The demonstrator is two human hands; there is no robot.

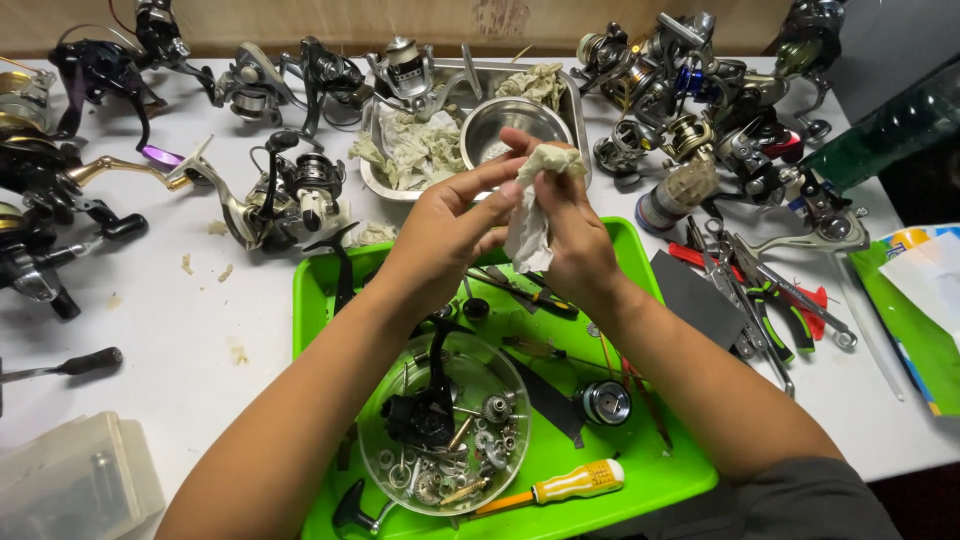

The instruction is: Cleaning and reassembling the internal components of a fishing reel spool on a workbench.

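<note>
White tissue (530,215): is held at the centre of the frame, above the green tray (640,265).
Left hand (445,240): is closed on the tissue, fingers pinched.
Right hand (570,235): is clamped around the tissue too.
Clear bowl (445,425): is filled with small reel parts, lower centre.

My 2 hands, left hand (440,235) and right hand (575,240), meet over the tray (315,290), pinching a rag (530,225) between them. Below them in the tray sits a bowl of parts (445,425), a screwdriver (560,487) to its right. Behind the tray lies a metal pan (375,175), pliers (770,300) to the right.
</note>
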